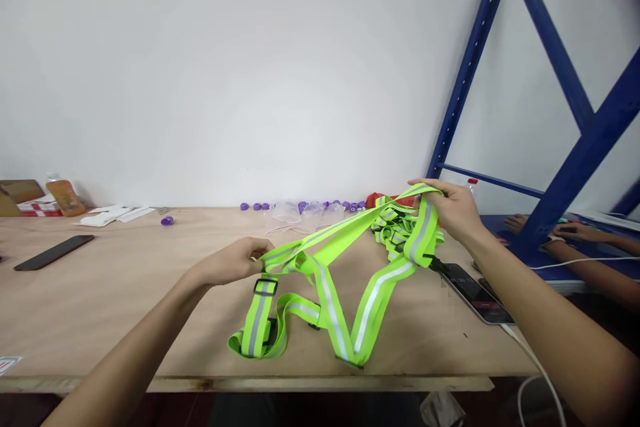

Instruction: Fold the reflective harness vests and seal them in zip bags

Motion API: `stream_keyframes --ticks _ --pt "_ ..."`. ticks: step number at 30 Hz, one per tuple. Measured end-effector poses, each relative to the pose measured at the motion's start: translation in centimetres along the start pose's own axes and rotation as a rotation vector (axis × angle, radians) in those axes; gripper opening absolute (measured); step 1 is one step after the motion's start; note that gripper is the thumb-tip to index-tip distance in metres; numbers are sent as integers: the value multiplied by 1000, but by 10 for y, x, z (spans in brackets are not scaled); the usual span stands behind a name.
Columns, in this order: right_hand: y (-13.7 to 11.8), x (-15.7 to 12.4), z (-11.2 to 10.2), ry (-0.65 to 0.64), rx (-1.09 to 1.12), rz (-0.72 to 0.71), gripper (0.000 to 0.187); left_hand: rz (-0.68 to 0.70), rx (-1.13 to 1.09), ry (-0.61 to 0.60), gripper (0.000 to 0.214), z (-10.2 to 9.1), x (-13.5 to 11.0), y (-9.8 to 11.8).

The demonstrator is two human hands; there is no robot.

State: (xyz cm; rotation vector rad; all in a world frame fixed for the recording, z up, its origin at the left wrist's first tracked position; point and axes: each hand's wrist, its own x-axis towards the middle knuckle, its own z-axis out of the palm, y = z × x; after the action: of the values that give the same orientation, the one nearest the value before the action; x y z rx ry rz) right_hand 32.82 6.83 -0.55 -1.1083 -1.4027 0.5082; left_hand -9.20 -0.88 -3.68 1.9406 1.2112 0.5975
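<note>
Stretched between my two hands is a neon-yellow reflective vest made of straps point(327, 293) with silver stripes and black buckles. My left hand point(235, 260) pinches one strap near a black slider buckle, its fingertips partly hidden by the fabric. Raised higher on the right, my right hand point(447, 207) grips a looped strap between thumb and fingers. The lower straps hang in a V and rest on the table near its front edge. Behind my right hand lies a heap of similar neon straps point(395, 230), partly covered by the held strap.
On the brown-covered table point(165, 320) a phone with a cable point(475, 293) lies right, a dark phone point(55, 252) left. Clear plastic bags point(305, 215) and several purple rolls point(257, 206) line the wall. A blue rack point(565, 193) stands right, another person's hands point(575, 232) beyond.
</note>
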Motion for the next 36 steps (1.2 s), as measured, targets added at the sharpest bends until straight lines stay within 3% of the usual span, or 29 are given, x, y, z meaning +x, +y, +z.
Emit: stream_keyframes --ticks 3,7,14,17,22,27,30,33,35,36 --pt "-6 -6 6 79 47 20 31 -128 45 228 9 -6 7 -10" --pt "-3 -17 14 56 55 1 34 -216 -157 455 6 -18 15 -35" --pt "37 -34 37 -120 -13 62 36 -75 -585 732 24 -26 31 -44" --pt "54 -36 43 -251 -121 82 34 -80 -657 750 25 -20 43 -44" --pt "78 -44 47 -531 -641 107 38 -211 -597 727 20 -2 57 -57" --pt "88 -58 55 -570 -864 161 34 -290 -523 549 37 20 59 -63" --pt "69 -70 65 -508 -952 133 37 -281 -502 475 41 37 57 -51" --pt "32 -84 86 -398 -820 -156 26 -217 -467 447 32 53 57 -32" --pt "10 -94 106 -487 -653 -314 30 -156 -449 423 24 63 57 -17" --pt "2 -98 116 -549 -627 -325 35 -128 -445 407 22 67 57 -10"
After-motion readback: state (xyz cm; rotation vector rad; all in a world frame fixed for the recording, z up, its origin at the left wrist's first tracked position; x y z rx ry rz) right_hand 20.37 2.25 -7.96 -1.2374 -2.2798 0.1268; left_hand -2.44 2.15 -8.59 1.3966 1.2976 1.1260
